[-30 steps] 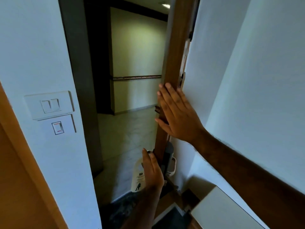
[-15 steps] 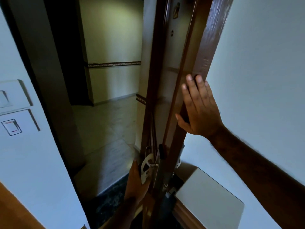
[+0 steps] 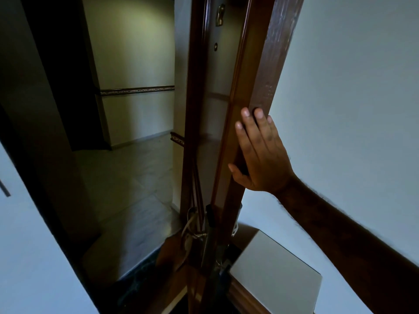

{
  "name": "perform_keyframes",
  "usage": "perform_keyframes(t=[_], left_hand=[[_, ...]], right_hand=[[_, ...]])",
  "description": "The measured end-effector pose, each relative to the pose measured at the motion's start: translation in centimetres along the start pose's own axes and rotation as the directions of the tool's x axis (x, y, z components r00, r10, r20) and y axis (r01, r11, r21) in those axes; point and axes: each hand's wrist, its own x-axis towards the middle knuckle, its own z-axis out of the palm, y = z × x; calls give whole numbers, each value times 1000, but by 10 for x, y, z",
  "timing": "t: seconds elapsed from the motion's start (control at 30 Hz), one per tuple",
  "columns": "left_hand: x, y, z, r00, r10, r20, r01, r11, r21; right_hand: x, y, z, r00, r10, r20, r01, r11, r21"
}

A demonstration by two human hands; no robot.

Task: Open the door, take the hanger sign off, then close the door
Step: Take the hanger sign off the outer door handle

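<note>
Door [image 3: 254,91] of dark brown wood stands open and nearly edge-on to the camera, its narrow edge running tall from the top of the view down to the floor, with the lit corridor [image 3: 133,71] showing through the opening on the left and a pale wall [image 3: 353,71] filling the right. Right hand [image 3: 258,152] lies flat against the door, palm on the wood and fingers spread and pointing up along the edge, closed on nothing, well above the handle level. Left hand [image 3: 172,250] sits low and near, on the far, corridor side of the door, in shadow; it is at the white hanger sign [image 3: 189,227], though whether its fingers are actually closed on the card I cannot tell, since the door edge and the gloom hide them.

The hanger sign hangs low on the outer side of the door, by a pale metal handle [image 3: 199,234], its loop seen almost edge-on, so its long axis runs down the door, parallel to the edge. It lies below and to the left of the right hand and directly at the left hand, which is plainly the nearer one. Judging from this, the sign is not yet free, and the lifting falls to the left hand, drawing the loop off toward the corridor while the right hand steadies the door.
</note>
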Motion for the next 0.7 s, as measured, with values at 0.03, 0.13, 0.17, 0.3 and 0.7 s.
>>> perform_keyframes(t=[0.03,0.13,0.17,0.3,0.7], left_hand=[[5,5,-3,999,-33,2,33,999,-22],[23,20,-13,997,-71,-30,70,997,-46],[29,24,-16,997,-75,-15,74,997,-34],[53,38,-24,1000,-25,1,24,985,168],[69,93,-90,888,288,-357,-231,953,195]], right_hand=[[0,0,0,1000,1,-1,-1,1000,10],[1,0,-1,1000,8,2,-8,999,32],[2,-1,-1,1000,12,1,-13,999,37],[3,-3,-1,1000,20,2,-20,998,51],[12,-21,-32,994,22,106,-26,999,35]])
